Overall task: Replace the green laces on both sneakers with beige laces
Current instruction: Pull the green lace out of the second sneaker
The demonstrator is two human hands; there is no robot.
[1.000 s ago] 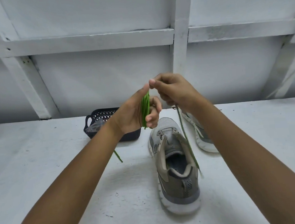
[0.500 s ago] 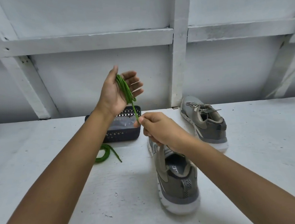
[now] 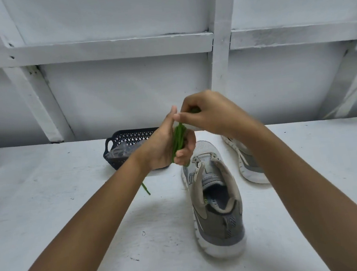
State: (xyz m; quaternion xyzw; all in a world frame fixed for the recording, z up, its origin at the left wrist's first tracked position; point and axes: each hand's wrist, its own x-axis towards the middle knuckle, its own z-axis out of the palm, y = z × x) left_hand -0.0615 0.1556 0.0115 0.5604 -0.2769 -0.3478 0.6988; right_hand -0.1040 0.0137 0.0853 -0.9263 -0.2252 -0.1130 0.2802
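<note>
A coiled green lace (image 3: 178,140) is gripped in the curled left hand (image 3: 163,147) and its end pinched by the right hand (image 3: 206,115) above an unlaced sneaker (image 3: 217,207) at the bench's (image 3: 71,209) middle. Bundling appears underway; next, a beige lace must be fetched and threaded.

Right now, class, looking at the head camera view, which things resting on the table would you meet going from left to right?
dark basket → unlaced sneaker → second sneaker
</note>
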